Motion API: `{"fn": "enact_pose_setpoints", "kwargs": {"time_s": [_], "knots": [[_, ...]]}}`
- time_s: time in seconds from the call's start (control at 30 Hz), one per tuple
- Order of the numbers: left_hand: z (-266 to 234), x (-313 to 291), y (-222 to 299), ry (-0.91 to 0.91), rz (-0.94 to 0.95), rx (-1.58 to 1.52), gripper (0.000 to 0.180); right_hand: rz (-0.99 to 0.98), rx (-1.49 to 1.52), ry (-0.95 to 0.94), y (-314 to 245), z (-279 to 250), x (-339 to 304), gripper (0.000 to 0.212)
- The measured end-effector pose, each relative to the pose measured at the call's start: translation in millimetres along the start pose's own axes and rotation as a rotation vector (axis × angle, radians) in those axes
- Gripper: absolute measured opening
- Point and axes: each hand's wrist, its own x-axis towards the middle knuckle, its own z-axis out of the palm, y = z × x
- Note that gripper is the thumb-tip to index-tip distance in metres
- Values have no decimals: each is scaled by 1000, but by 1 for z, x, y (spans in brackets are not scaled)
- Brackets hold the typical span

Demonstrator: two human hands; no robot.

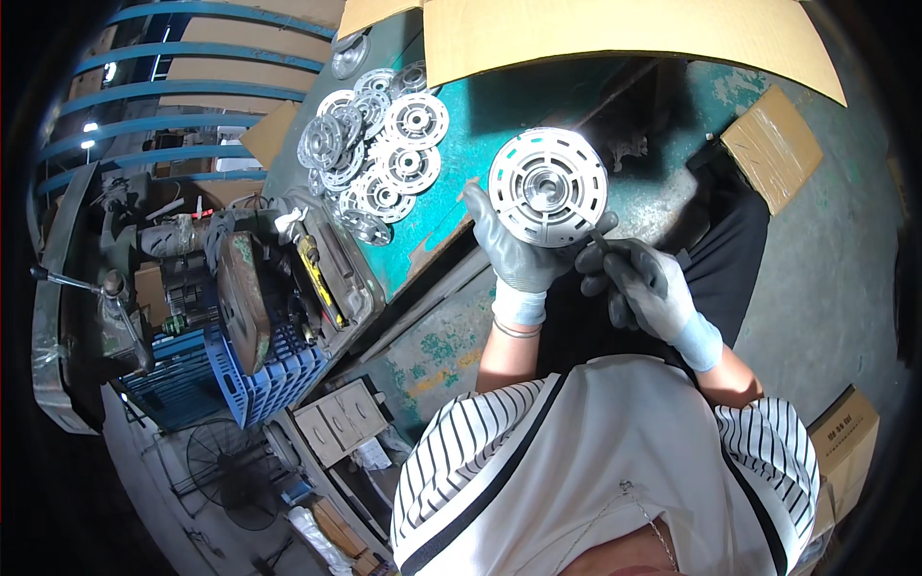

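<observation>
A round, silvery metal disc [545, 219] with slots around its rim and a hub in the middle faces up in front of me. My left hand [519, 257], in a grey-coated glove, grips it from below and from the left, thumb at the rim. My right hand [642, 280], gloved alike, is closed at the disc's lower right edge. Its fingers pinch something small and dark, mostly hidden, whose kind I cannot make out. On the green tabletop [461, 125] to the left lies a heap of similar metal discs [411, 169].
Cardboard [615, 34] stands along the far side, with a carton [773, 149] to the right. At left are a machine with a lever [113, 285], a blue plastic crate [279, 379] and a yellow tool [317, 274]. A fan [230, 470] stands lower left.
</observation>
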Motion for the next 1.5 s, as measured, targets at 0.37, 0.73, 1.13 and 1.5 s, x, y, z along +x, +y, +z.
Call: {"fn": "enact_pose_setpoints", "kwargs": {"time_s": [0.37, 0.73, 1.13, 1.5], "knots": [[11, -1, -14, 234, 105, 309, 56, 45, -48, 51, 3, 3, 3, 23], [1, 4, -23, 262, 215, 589, 53, -30, -339, 38, 17, -2, 21, 25], [1, 5, -32, 274, 244, 635, 53, -197, -545, 123, 23, -4, 21, 27], [15, 11, -38, 291, 319, 636, 56, -145, -501, 131, 28, -7, 20, 32]]}}
